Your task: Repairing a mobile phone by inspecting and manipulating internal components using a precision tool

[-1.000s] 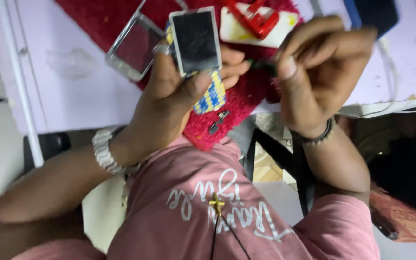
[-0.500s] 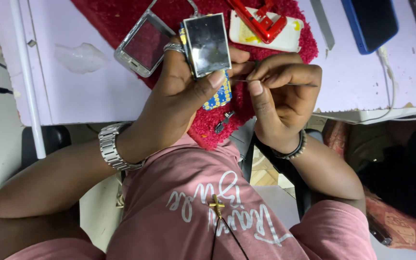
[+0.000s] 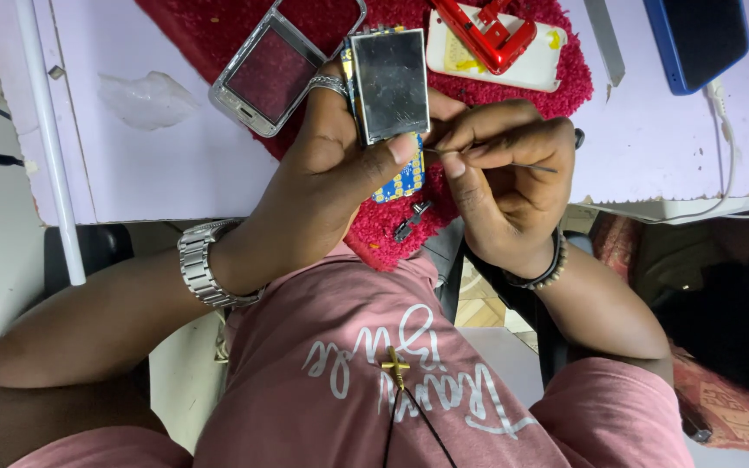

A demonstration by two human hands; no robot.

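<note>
Head view: left hand [image 3: 331, 173] grips phone board [image 3: 389, 87], right hand [image 3: 504, 186] alongside.

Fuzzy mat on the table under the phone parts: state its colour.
The fuzzy mat is deep red, seen in the head view, the only one.

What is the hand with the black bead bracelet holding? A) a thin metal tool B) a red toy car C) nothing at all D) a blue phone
A: the right hand pinches a thin metal tool between thumb and fingers, its tip against the small phone part with a screen that the left hand holds up.
</note>
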